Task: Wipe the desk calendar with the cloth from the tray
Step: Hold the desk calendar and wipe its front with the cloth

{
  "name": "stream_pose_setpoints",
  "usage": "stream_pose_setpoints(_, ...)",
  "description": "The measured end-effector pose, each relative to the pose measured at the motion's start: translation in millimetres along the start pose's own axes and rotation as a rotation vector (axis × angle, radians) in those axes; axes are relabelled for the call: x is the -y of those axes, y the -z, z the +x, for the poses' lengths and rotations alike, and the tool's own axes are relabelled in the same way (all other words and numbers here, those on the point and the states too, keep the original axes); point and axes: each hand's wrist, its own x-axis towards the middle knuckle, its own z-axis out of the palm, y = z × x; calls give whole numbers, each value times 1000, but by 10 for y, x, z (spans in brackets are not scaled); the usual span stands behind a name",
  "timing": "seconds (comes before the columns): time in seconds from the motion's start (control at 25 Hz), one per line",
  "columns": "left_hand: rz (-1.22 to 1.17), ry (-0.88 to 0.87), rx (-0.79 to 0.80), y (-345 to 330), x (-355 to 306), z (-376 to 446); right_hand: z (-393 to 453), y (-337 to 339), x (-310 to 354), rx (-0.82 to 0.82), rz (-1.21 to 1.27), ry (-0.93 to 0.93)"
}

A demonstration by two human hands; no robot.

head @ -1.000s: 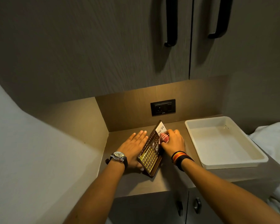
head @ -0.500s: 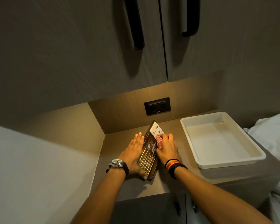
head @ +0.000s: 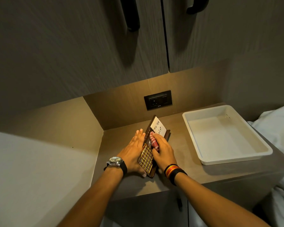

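Observation:
A brown desk calendar [head: 147, 158] with a gold date grid and a white "To Do List" note stands tilted on the countertop [head: 179, 174]. My left hand [head: 134, 150], flat with fingers together, presses against its left side. My right hand [head: 164, 150] is closed on a red and white checked cloth [head: 153, 141] and holds it against the calendar's face, between the grid and the note. The white tray [head: 259, 147] sits to the right with nothing in it.
A black wall socket [head: 157, 99] is in the back panel behind the calendar. Upper cabinet doors with black handles [head: 132, 17] hang overhead. A side wall closes the niche on the left. White bedding [head: 280, 131] lies at the right edge. Lower cabinet doors are below.
My right hand with the cloth has slid a little along the calendar's face, toward the date grid. The left hand stays flat against the calendar. The camera view has shifted.

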Motion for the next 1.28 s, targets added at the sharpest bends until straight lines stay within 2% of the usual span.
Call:
stream_pose_setpoints(0.16,-26,6,-1,-24,28,-16,-161,58,-159,104,-216,252)
stream_pose_setpoints(0.24,-27,11,-10,-28,18,-14,-89,165,-222,97,-341,325)
stream_pose_setpoints(0.32,-30,10,-9,-15,11,-6,78,220,-174,68,-416,307)
stream_pose_setpoints(0.4,-30,9,-10,-11,-4,-18,123,203,-89,62,-379,302)
stream_pose_setpoints(0.52,-33,8,-12,-8,-1,-22,-139,145,-204,132,-337,365)
stream_pose_setpoints(0.76,-35,22,-10,18,-54,-26,121,292,-260,133,-628,331)
stream_pose_setpoints(0.84,-34,26,-3,22,-82,-39,48,267,-283,157,-628,292)
stream_pose_setpoints(1.0,-35,34,-10,22,-92,-29,-295,284,-445,234,-641,376)
stream_pose_setpoints(1.08,-30,35,1,36,-97,-20,-87,299,-427,204,-664,337)
stream_pose_setpoints(1.16,-28,43,0,38,-112,-36,12,275,-385,174,-646,221)
stream_pose_setpoints(1.28,-45,52,-2,30,-114,-45,-255,176,-440,159,-637,292)
